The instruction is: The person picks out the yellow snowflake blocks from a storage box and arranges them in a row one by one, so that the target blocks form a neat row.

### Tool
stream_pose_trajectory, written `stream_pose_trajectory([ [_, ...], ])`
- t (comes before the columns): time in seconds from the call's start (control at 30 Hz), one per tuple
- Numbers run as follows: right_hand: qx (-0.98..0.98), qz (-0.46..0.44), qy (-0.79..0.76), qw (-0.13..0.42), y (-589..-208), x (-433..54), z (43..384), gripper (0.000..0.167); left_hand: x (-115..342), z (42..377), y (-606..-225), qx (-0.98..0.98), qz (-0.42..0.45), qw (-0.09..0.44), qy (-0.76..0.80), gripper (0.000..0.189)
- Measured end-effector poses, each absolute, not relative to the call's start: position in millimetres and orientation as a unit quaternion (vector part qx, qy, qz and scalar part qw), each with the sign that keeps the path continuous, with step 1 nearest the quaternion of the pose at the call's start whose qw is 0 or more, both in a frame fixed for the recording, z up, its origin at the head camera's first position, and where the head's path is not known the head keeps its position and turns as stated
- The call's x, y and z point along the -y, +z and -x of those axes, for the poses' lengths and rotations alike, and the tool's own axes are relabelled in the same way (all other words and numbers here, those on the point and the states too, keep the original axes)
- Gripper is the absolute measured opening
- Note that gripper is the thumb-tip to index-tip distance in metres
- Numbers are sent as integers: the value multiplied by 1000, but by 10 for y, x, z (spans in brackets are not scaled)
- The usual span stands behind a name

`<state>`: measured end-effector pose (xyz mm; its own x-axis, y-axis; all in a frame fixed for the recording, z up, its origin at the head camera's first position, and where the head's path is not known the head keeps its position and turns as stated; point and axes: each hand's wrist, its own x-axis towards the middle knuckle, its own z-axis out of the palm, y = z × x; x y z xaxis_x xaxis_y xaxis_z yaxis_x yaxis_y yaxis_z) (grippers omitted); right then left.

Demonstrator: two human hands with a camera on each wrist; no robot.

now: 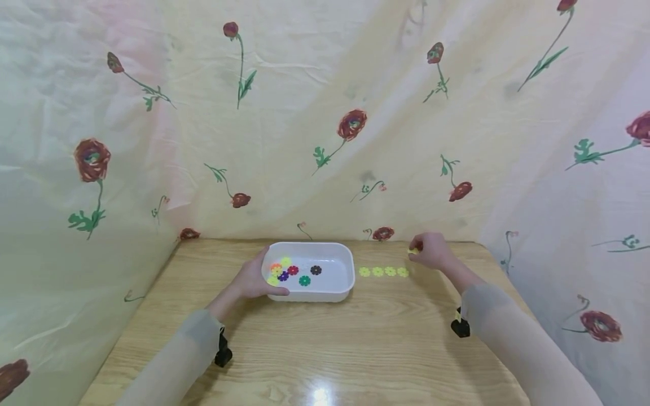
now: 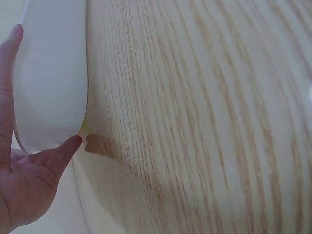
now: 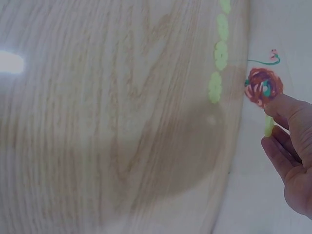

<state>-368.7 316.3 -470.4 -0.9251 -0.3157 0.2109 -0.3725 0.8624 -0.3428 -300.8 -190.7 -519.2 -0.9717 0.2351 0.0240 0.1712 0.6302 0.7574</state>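
My left hand (image 1: 252, 278) grips the left end of a white plastic tub (image 1: 325, 296), its thumb along the front wall. The tub's end wall (image 2: 51, 97) shows between thumb and fingers in the left wrist view. Inside lie several flower-shaped plastic discs, among them a green disc (image 1: 304, 281), a black disc (image 1: 316, 270) and a red disc (image 1: 293, 270). My right hand (image 1: 431, 251) pinches a yellow flower-shaped disc (image 3: 269, 126) between thumb and fingertips, held above the table. Left of this hand, several yellow discs (image 1: 378, 272) lie in a row beside the tub.
The wood-grain table (image 1: 325, 344) ends at a flower-printed cloth (image 1: 284, 141) hanging at the back and both sides. A small black device (image 1: 461, 327) hangs at the right wrist, another black device (image 1: 223, 352) at the left.
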Motion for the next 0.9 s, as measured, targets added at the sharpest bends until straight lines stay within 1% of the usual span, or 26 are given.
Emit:
stream_pose_trajectory([
  [0.23, 965, -167, 191, 58, -4805, -3241, 3650, 13, 1904, 3007, -5199, -898, -117, 39, 423, 132],
  [0.5, 964, -169, 194, 65, -4967, -3325, 3645, 13, 1901, 3011, -5210, -892, -123, 36, 433, 129],
  [0.9, 967, -138, 216, 5, -5080, -3339, 3605, 12, 1909, 3047, -5231, -895, -131, 24, 425, 130],
])
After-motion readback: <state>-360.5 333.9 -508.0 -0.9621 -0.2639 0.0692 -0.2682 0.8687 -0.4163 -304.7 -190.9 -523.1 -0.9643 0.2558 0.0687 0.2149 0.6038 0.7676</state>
